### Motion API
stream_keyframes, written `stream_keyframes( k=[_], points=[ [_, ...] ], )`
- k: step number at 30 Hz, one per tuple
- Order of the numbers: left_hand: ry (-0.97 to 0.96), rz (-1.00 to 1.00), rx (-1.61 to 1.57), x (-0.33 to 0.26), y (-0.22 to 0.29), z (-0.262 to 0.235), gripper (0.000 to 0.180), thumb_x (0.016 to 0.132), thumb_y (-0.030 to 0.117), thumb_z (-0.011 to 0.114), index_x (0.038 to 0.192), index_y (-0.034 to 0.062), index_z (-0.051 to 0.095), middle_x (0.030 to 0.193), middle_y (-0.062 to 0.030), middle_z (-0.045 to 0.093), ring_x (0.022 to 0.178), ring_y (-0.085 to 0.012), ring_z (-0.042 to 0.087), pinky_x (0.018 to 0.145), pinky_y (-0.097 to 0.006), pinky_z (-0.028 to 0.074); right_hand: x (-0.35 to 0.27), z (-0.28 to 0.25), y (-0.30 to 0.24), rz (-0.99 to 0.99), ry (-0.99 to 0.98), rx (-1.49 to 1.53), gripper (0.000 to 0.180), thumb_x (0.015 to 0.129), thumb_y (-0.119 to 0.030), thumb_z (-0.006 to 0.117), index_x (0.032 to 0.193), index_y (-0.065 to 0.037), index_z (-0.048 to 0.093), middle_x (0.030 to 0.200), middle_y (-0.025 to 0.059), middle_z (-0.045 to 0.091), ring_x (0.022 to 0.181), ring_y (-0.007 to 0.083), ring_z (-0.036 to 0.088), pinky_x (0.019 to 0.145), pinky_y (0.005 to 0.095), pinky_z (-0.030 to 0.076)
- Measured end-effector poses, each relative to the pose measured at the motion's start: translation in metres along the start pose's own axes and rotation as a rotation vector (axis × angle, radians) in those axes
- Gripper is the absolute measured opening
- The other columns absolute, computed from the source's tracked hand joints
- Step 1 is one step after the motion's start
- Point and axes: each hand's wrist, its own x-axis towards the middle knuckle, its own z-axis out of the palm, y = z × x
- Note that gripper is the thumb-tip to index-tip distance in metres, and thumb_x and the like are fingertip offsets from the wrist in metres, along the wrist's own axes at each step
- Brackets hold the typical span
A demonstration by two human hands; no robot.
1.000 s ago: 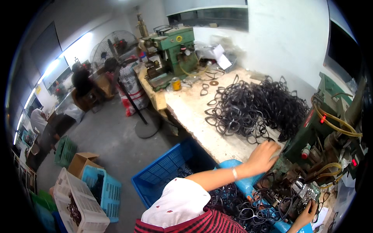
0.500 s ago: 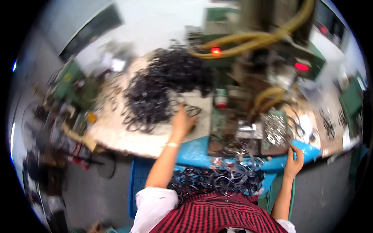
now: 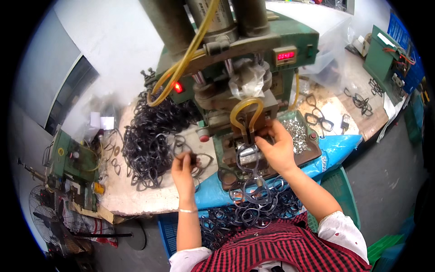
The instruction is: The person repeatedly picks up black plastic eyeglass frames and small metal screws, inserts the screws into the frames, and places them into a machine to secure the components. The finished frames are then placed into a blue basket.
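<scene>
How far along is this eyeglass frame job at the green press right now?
Done, it seems: a heap of dark frames lies in the person's lap. In hand: the right hand holds a frame at the green press, while the left hand pinches another frame. Left: a large tangled pile of frames on the bench.
</scene>
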Motion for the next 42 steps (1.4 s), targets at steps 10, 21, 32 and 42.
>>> stream_keyframes(
  k=[10, 21, 32, 42],
  points=[
    [-0.137, 0.519, -0.222, -0.031, 0.079, 0.047, 0.014, 0.101, 0.002, 0.053, 0.110, -0.0041, 0.062, 0.104, -0.0194, 0.070, 0.092, -0.0248, 0.070, 0.083, -0.036, 0.059, -0.011, 0.007, -0.017, 0.112, 0.031, 0.032, 0.051, 0.084, 0.000, 0.072, 0.131, 0.004, 0.052, 0.090, 0.0059, 0.072, 0.106, 0.0135, 0.061, 0.100, 0.0302, 0.044],
    [-0.696, 1.143, 0.547, -0.058, 0.088, 0.070, 0.035, 0.077, 0.010, 0.075, 0.112, 0.0103, 0.074, 0.114, -0.0051, 0.074, 0.092, -0.0261, 0.071, 0.083, -0.041, 0.056, -0.014, -0.030, -0.021, -0.061, -0.133, -0.450, 0.036, 0.085, -0.004, 0.065, 0.121, -0.003, 0.067, 0.130, 0.0146, 0.065, 0.119, 0.0327, 0.063, 0.106, 0.0404, 0.047],
    [-0.799, 1.125, 0.699, -0.056, 0.083, 0.083, 0.028, 0.073, 0.007, 0.078, 0.101, 0.0113, 0.077, 0.111, -0.0034, 0.074, 0.088, -0.0242, 0.068, 0.090, -0.045, 0.056, -0.001, -0.096, 0.063, -0.183, 0.081, -1.030, 0.009, 0.078, -0.013, 0.073, 0.084, -0.006, 0.071, 0.099, 0.0118, 0.070, 0.104, 0.0337, 0.064, 0.087, 0.0449, 0.052],
    [-0.227, 1.117, 1.070, -0.091, 0.083, -0.018, 0.035, 0.084, 0.010, 0.077, 0.118, 0.0058, 0.070, 0.122, -0.0168, 0.070, 0.114, -0.0340, 0.066, 0.099, -0.046, 0.050, -0.002, -0.094, 0.072, -0.206, -0.005, -1.092, 0.011, 0.081, -0.010, 0.071, 0.089, -0.004, 0.067, 0.093, 0.0148, 0.067, 0.093, 0.0371, 0.064, 0.081, 0.0470, 0.052]
  ],
)
